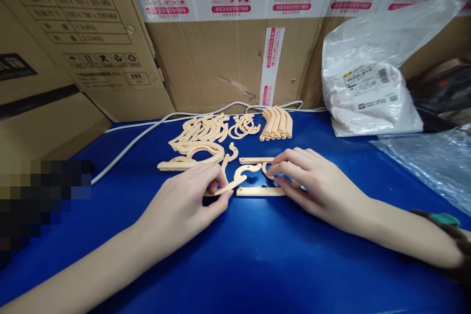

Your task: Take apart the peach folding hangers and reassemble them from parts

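Observation:
My left hand (195, 194) pinches a cream curved piece (228, 186), which looks like part of a folding clothes hanger, between thumb and fingers. Just beyond its tip lies a wavy cream piece (247, 170). On the right, the bent fingers of my right hand (305, 176) close on a small cream hook (265, 170), mostly hidden behind the fingertips. Two straight cream bars lie by that hand: a far bar (255, 160) and a near bar (257, 191), their right ends covered by it. Another cream hook-ended piece (232, 151) rests behind my left fingers.
Behind the hands on the blue table (250, 265) lie a heap of wavy cream pieces (202, 127), several hooks (245, 126) and a stack of curved arms (276, 123). Cardboard boxes (221, 59) stand behind a white cable (140, 142). A plastic bag (371, 93) is at right.

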`<state>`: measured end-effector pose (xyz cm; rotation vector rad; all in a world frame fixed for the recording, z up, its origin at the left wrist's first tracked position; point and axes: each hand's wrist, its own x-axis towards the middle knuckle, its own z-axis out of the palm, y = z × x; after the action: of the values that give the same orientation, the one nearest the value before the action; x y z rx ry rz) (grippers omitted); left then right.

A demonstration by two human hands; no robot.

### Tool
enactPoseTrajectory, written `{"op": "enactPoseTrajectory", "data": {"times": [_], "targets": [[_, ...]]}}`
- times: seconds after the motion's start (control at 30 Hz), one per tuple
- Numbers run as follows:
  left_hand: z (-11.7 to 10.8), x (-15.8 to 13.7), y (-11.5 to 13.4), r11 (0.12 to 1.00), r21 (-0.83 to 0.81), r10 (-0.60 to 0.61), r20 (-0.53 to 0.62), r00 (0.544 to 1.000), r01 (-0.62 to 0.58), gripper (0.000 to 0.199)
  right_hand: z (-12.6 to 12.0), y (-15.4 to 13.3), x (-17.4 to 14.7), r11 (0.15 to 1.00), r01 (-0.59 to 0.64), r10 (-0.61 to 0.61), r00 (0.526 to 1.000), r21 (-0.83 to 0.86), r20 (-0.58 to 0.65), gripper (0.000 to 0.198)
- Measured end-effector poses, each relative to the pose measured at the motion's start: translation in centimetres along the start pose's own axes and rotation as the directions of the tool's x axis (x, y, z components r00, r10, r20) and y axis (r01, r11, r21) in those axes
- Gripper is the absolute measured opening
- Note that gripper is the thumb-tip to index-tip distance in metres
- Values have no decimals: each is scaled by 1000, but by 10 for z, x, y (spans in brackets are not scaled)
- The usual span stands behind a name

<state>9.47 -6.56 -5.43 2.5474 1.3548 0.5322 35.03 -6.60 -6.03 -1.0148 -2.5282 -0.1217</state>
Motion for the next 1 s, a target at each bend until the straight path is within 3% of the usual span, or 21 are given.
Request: {"op": "enactPoseTrajectory", "data": {"times": [0.23, 0.37, 0.6, 1.0], "targets": [[-1, 0, -1, 995, -20, 95, -7, 995, -95, 12, 3, -2, 0, 995, -13, 18, 999, 100, -45, 31], [-3, 1, -3, 988, -39, 152, -7, 988, -152, 12, 3, 0, -1, 995, 41, -36, 998, 95, -56, 22], [-7, 1, 1, 988, -45, 151, 2, 989, -151, 16, -1, -4, -2, 990, 132, -125, 984, 49, -126, 26], [-7, -3, 3, 983, -170, 76, 48, 996, -67, 26, -1, -5, 0, 982, 165, -157, 983, 87, -90, 21]]}}
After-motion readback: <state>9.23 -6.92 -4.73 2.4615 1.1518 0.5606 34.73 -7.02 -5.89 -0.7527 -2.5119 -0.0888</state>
